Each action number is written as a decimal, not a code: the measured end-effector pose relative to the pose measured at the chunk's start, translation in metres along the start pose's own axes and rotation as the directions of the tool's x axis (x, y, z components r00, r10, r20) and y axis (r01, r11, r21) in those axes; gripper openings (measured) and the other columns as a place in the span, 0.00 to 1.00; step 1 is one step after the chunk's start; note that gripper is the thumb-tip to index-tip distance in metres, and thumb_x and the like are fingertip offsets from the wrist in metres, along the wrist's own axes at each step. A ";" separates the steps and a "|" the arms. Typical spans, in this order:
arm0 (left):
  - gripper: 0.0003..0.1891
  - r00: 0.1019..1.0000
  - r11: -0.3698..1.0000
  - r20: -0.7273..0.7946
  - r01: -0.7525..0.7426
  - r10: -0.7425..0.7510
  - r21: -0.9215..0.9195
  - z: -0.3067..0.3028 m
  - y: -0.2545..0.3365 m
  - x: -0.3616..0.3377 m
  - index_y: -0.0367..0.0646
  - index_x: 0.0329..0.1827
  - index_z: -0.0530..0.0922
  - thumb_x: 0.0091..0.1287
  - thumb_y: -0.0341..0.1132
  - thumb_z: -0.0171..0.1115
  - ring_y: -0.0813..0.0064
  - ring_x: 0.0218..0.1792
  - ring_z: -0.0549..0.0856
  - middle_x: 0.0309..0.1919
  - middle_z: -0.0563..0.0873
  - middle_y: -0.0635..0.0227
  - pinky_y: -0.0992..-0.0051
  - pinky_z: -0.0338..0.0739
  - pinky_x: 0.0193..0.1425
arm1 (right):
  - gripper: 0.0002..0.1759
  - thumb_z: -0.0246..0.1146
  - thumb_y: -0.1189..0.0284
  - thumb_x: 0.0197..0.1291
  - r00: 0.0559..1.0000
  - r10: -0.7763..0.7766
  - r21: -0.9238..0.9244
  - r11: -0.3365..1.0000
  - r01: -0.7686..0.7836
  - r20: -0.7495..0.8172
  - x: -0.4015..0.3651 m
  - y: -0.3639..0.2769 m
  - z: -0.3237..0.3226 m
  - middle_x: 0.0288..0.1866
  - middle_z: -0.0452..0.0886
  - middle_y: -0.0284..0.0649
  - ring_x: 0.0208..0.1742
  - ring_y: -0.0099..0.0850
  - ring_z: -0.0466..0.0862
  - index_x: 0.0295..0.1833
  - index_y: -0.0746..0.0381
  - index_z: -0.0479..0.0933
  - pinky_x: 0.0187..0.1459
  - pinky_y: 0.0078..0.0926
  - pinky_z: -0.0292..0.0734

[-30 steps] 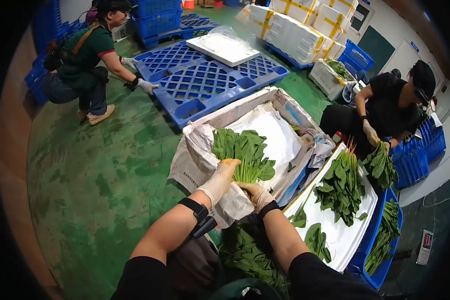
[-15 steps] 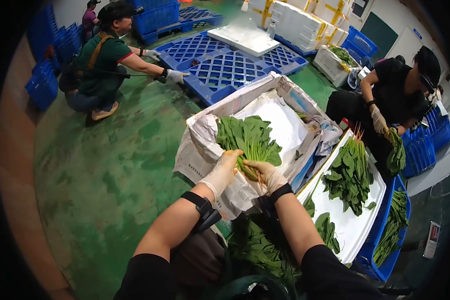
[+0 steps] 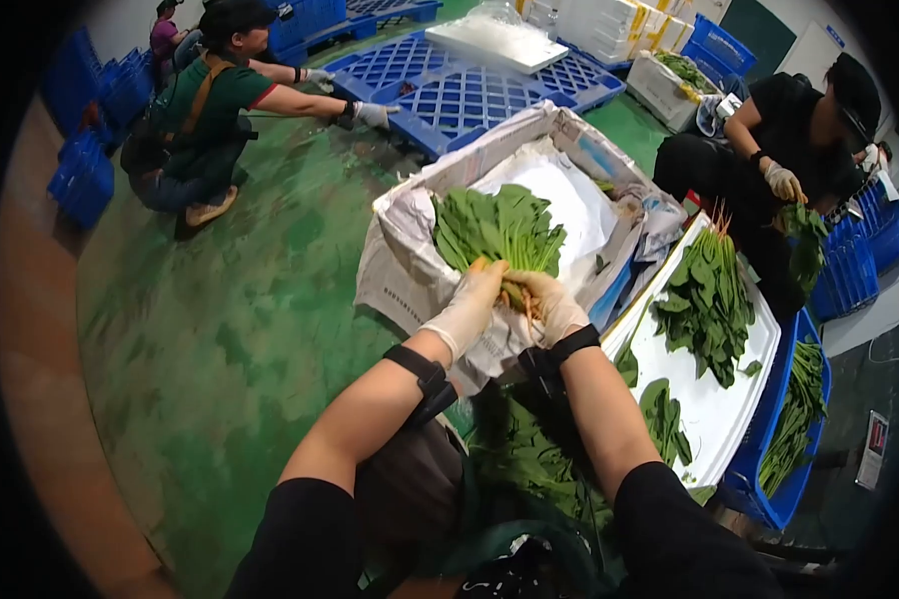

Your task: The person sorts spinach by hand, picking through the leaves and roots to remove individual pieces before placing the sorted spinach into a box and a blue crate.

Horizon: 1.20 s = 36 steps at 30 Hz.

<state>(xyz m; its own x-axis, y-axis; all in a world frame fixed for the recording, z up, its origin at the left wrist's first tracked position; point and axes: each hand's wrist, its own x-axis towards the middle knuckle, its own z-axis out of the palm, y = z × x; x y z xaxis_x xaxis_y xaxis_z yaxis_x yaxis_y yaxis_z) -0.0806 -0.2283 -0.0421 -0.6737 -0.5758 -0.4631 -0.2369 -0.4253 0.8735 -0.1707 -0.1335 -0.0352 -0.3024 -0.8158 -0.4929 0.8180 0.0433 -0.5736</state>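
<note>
A bunch of spinach [image 3: 499,228] with reddish roots is gripped at its stem end by both my gloved hands. My left hand [image 3: 469,311] is closed round the left side of the stems, thumb on top. From the other side my right hand [image 3: 551,301] closes on the stems and roots; some of its fingers are hidden. The leaves fan away from me over the near left corner of a paper-lined box [image 3: 407,283]. White paper [image 3: 574,205] covers much of the box's inside.
Right of the box, a white foam lid [image 3: 714,424] bears more spinach [image 3: 707,299]. A blue crate [image 3: 781,499] of greens stands beside it. One co-worker [image 3: 789,150] at right handles leaves; another [image 3: 210,120] crouches at left, hands on a blue pallet [image 3: 449,100]. Loose leaves [image 3: 529,449] lie below my arms.
My view has shifted slightly. My hands have drawn closer together on the spinach stems, the right one now nearly against the left. At right, the co-worker's bunch has moved slightly.
</note>
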 end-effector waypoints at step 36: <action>0.26 0.343 0.249 0.850 -0.852 -0.400 0.461 0.161 -0.020 -0.170 0.38 0.55 0.75 0.64 0.51 0.53 0.56 0.52 0.79 0.50 0.80 0.50 0.68 0.71 0.57 | 0.40 0.69 0.51 0.47 0.274 -0.628 -0.685 0.668 -0.291 -0.729 -0.371 0.068 -0.197 0.46 0.80 0.55 0.46 0.42 0.82 0.55 0.73 0.70 0.48 0.33 0.76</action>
<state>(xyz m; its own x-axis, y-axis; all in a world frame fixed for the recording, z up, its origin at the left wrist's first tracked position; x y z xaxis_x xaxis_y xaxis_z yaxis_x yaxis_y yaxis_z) -0.0743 -0.0094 0.0431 -0.7313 0.5657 -0.3811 0.1920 0.7069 0.6808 -0.0990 0.2856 -0.0200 -0.9528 0.1692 -0.2520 0.2993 0.6616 -0.6875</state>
